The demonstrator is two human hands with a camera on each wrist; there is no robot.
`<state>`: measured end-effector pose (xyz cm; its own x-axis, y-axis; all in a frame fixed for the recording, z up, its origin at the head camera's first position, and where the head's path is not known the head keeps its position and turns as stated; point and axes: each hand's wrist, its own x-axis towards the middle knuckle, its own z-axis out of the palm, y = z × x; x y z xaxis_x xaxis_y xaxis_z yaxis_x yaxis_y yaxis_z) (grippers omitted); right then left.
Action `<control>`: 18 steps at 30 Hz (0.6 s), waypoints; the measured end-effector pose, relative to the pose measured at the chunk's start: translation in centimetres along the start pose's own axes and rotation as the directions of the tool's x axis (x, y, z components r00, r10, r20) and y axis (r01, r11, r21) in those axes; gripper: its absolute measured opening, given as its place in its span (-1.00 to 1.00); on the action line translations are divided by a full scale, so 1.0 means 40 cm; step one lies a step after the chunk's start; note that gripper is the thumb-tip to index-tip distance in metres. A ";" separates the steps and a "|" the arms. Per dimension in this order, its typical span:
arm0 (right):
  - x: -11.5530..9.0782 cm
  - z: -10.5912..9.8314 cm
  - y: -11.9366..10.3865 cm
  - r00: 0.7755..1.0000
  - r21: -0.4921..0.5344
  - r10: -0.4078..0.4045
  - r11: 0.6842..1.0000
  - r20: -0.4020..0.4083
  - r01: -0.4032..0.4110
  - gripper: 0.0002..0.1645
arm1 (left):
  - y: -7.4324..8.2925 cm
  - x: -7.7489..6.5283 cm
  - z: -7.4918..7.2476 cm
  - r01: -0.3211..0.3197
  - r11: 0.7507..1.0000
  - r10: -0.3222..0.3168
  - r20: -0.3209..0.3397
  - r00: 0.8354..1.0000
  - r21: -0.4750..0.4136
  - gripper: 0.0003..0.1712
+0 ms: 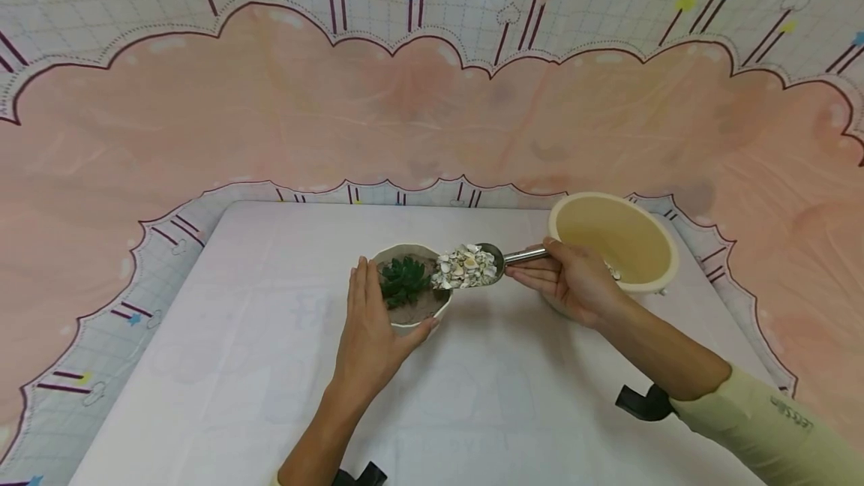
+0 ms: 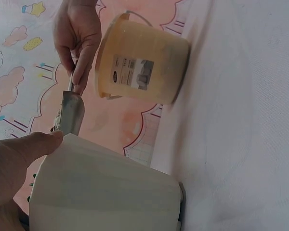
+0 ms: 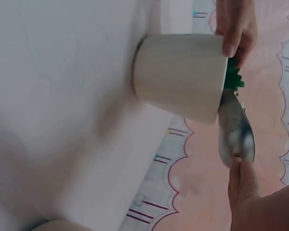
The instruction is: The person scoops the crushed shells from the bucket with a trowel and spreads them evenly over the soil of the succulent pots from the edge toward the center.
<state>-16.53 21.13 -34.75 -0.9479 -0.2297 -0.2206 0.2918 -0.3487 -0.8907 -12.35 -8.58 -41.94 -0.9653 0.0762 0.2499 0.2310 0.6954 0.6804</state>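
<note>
A white plant pot (image 2: 106, 187) stands on the table, with a green succulent (image 1: 403, 281) in greyish soil. My left hand (image 1: 371, 336) holds the pot at its rim, fingers on the far left side and thumb on the near side. In my right hand (image 1: 582, 285) is the handle of a metal scoop (image 3: 236, 137), held between thumb and fingers. Pale stone-like chips (image 1: 466, 266) heap the scoop. Its front lip reaches over the pot's right rim, close beside the succulent.
Behind my right hand stands a cream bucket (image 1: 641, 235) with a wire handle and a label (image 2: 132, 72); some chips show inside it. A white cloth covers the table (image 1: 223, 336). Patterned pink and white sheeting (image 1: 405, 118) hangs beyond the far edge.
</note>
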 end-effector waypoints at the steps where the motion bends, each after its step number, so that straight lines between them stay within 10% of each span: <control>1: 0.001 0.000 -0.001 1.000 -0.009 -0.005 1.000 0.005 0.005 -0.52 | 0.001 0.000 -0.001 0.001 1.000 -0.001 0.000 1.000 -0.001 0.41; 18: 0.011 0.010 -0.016 1.000 -0.136 -0.031 0.990 0.000 0.031 -0.57 | 0.003 -0.001 -0.003 0.008 1.000 -0.008 0.007 1.000 0.017 0.41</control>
<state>-17.07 20.88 -34.12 -0.9565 -0.2186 -0.1931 0.2425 -0.2287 -0.9428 -12.27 -8.58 -41.79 -0.9680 0.0755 0.2392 0.2209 0.7078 0.6709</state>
